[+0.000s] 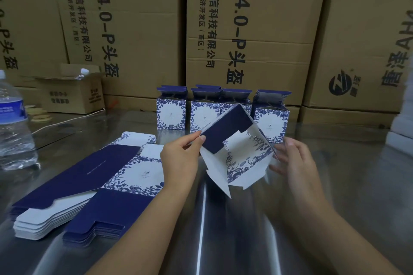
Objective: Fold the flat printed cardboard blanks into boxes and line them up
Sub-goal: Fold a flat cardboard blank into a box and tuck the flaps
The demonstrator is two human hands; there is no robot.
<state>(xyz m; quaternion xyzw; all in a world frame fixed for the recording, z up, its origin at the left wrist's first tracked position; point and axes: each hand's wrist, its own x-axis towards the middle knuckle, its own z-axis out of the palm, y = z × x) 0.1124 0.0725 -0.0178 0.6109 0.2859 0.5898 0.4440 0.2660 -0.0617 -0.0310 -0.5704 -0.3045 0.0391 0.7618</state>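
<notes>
A half-opened blue-and-white floral blank hangs in the air above the metal table. My left hand pinches its dark blue flap at the left edge. On the opposite edge, my right hand holds it with fingers curled against the printed panel. A stack of flat blanks lies on the table to the left. Several folded boxes stand in a row at the back, top flaps open.
Large brown cartons form a wall behind the row. A water bottle stands at the left edge, near a small open carton with another bottle in it. White stacked material sits at the far right.
</notes>
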